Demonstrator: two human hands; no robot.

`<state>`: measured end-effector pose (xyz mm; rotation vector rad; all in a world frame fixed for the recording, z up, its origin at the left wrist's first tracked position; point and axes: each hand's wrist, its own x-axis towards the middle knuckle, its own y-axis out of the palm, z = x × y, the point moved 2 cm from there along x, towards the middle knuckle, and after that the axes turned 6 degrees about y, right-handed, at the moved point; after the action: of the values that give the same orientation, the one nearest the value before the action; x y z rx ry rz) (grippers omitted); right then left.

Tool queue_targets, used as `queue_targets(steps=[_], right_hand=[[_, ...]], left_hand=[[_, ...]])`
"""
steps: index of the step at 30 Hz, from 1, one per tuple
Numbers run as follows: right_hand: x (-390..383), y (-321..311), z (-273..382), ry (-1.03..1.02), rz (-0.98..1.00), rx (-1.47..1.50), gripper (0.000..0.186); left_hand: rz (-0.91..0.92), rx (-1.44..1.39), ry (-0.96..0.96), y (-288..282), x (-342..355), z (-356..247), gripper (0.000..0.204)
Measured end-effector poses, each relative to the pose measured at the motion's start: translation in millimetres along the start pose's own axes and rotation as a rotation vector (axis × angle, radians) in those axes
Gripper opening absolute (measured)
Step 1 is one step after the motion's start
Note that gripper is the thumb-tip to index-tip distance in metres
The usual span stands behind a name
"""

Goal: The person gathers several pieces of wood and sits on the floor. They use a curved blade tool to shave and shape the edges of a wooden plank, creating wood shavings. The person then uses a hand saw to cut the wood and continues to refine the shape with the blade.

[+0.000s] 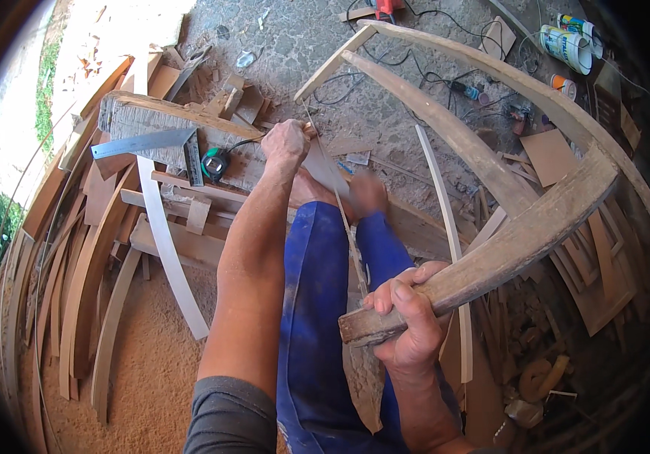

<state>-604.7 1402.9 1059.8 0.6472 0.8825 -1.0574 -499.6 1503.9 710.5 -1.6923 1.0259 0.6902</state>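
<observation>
A large wooden frame saw (434, 121) spans the middle and right, its narrow blade (347, 227) running between my legs. My right hand (416, 318) is closed around its near wooden arm (522, 227). My left hand (287, 142) is closed at the upper end of a pale thin board (326, 165), close beside the far part of the blade. Its fingertips are mostly hidden. My bare feet lie by the board's lower end, the right one (369, 194) smeared by motion. A rough tapered wood piece (363, 382) shows below the near arm.
A metal-bladed square (147, 142) and a green-black tape measure (215, 162) lie on a thick plank (132, 117). Curved boards (86, 280) are piled left. Offcuts (590, 257), cables (446, 79) and paint buckets (567, 47) lie right. Sawdust (158, 356) covers the near left ground.
</observation>
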Motion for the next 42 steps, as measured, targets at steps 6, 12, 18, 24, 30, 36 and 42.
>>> queue_targets(steps=[6, 12, 18, 24, 30, 36, 42], right_hand=[[0, -6, -2, 0.025, 0.009, 0.044, 0.027], [-8, -7, 1, 0.06, -0.051, 0.04, 0.03], [-3, 0, -4, 0.033, -0.021, -0.001, 0.029], [-10, -3, -2, 0.032, 0.001, 0.065, 0.029], [5, -3, -9, 0.058, -0.017, 0.06, 0.029], [-9, -6, -4, 0.06, 0.006, 0.015, 0.028], [11, -7, -15, 0.072, -0.021, 0.036, 0.026]], left_hand=[[-0.03, -0.014, 0.02, 1, -1, 0, 0.033], [-0.043, -0.01, 0.017, 5, -1, 1, 0.032], [-0.008, 0.016, 0.009, 1, -3, 0, 0.033], [-0.03, 0.009, 0.021, 3, 0, 2, 0.034], [-0.009, 0.038, 0.024, 5, 3, 5, 0.035], [-0.019, 0.007, 0.011, 2, 1, 5, 0.034], [-0.028, -0.036, 0.021, 20, 12, 16, 0.035]])
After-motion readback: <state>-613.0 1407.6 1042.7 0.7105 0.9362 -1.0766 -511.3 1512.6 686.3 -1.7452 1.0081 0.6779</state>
